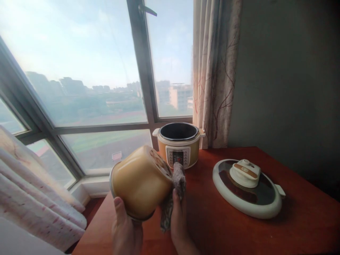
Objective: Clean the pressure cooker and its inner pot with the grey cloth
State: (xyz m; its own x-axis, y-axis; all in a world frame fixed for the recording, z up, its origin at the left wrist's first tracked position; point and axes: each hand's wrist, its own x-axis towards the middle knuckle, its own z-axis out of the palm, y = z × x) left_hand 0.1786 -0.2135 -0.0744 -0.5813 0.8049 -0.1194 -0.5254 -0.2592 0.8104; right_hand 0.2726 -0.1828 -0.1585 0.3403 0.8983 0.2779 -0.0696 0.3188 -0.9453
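Observation:
My left hand (125, 226) grips the rim of a gold inner pot (140, 180), its thumb on the outer wall. The pot is tilted on its side above the table, with its base turned to the right and away. In my right hand (179, 219) is a grey patterned cloth (178, 180), held against the edge of the pot's base; part of the cloth hangs below. Behind the pot stands an electric pressure cooker (191, 152), gold and cream, with its top uncovered and a control panel in front. The inside of the inner pot is hidden from me.
On the right of the reddish wooden table (212, 233) lies the cooker's round lid (221, 191), cream-rimmed with a knob on top. A large window (101, 106) and curtains (215, 71) border the table's far and left sides.

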